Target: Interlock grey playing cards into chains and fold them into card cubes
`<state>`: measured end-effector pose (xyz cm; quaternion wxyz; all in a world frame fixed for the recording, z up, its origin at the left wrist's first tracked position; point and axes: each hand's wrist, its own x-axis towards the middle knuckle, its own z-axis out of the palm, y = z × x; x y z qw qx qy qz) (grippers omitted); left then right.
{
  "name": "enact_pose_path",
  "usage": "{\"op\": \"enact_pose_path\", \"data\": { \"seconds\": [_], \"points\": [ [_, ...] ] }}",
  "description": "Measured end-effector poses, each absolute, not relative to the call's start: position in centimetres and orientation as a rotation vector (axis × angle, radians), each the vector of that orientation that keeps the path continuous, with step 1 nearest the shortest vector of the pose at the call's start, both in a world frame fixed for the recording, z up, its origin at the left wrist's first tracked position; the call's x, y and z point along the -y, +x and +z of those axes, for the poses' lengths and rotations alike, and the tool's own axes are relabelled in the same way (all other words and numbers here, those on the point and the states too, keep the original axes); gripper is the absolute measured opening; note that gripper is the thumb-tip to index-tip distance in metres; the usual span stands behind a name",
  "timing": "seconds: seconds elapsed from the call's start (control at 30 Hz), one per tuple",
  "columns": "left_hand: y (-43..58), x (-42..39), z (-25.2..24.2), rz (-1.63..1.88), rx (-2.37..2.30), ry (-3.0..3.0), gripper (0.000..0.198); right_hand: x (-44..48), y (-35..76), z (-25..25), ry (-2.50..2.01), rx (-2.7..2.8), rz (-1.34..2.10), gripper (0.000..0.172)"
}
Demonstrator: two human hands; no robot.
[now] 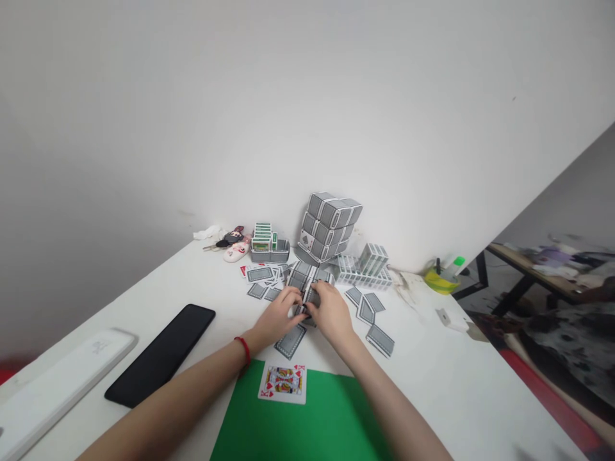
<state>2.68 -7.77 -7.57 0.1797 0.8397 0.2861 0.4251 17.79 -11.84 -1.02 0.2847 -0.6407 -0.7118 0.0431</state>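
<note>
Both hands grip a block folded from grey-backed playing cards (302,275) on the white table. My left hand (277,315), with a red cord at its wrist, has its fingers curled against the block's near left side. Opposite it, my right hand (331,314) pinches the near right side, and the fingertips almost meet. Loose cards lie beside both hands: one card (290,341) just in front, a few grey-backed cards (367,310) on the right, and a small pile (262,275) on the left. A king of hearts (282,383) rests face up on a green sheet (298,429).
Behind the hands a tall stack of card blocks (331,224) stands near the wall. Small card boxes (262,235) sit left of it, with a low row of boxes (362,272) on its right. A black phone-like slab (161,355) and yellow tape roll (441,282) flank them.
</note>
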Motion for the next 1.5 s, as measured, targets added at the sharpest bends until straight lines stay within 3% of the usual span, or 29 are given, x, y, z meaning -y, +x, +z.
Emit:
{"op": "enact_pose_path", "data": {
  "seconds": [0.23,0.5,1.0,1.27,1.5],
  "points": [
    [2.7,7.5,-7.8,1.275,-0.815,2.412,0.039,12.5,21.4,-1.1,-1.529,1.885,0.301,0.032],
    [2.7,7.9,-7.1,1.162,-0.808,2.541,0.063,13.4,22.8,-2.4,-1.390,1.916,0.193,0.033],
    [2.9,7.6,-7.2,1.202,-0.746,2.442,0.046,12.9,22.4,-3.7,-1.331,1.945,0.083,0.034],
    [2.9,7.7,-7.2,1.201,-0.759,2.448,0.047,12.8,22.5,-4.2,-1.323,1.935,0.078,0.032],
    [3.1,7.5,-7.1,1.248,-0.722,2.492,0.042,13.5,22.8,-4.6,-1.267,1.998,0.079,0.044]
  ]
}}
